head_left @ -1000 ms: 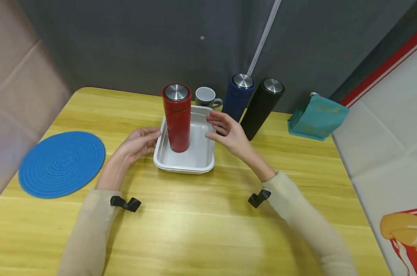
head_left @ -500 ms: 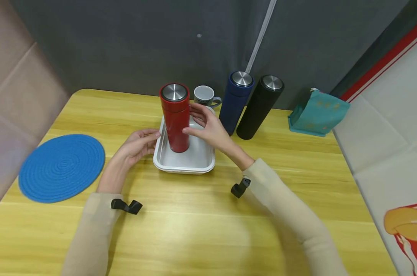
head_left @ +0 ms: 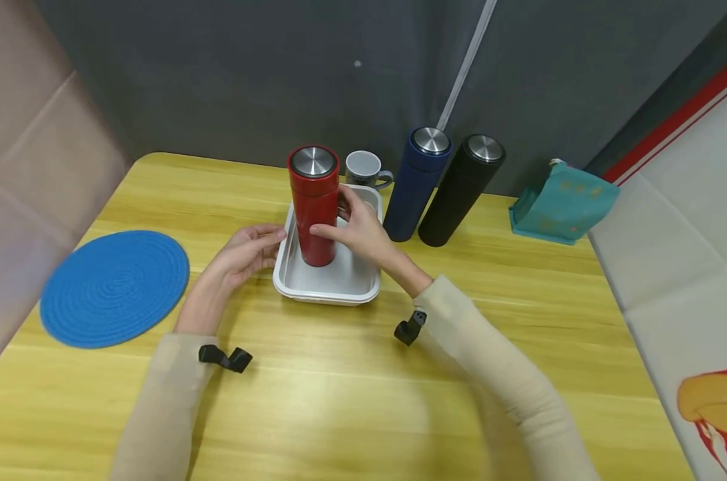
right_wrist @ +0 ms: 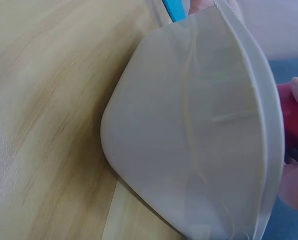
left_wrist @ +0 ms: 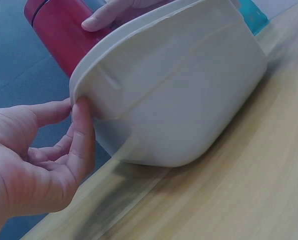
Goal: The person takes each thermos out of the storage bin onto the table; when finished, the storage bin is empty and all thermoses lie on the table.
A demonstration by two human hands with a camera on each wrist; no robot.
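On the yellow wooden table [head_left: 363,374] lie a blue round mat [head_left: 114,288] at the left and a white tray [head_left: 339,287] in the middle, with a blue flask [head_left: 414,184], a black flask [head_left: 460,190], a teal pouch [head_left: 558,204] and a grey mug [head_left: 365,168] behind it. A red flask [head_left: 313,204] stands upright inside the tray. The right hand [head_left: 360,230] grips it with thumb and fingers curled round its side, while the left hand [head_left: 246,254] rests relaxed fingertips against the tray's left rim, clasping nothing.

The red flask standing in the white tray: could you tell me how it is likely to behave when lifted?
The red flask is tall and narrow, so it probably tips easily. Its smooth wall may slip in the right hand. The tray looks light, hence perhaps the left hand at its rim.
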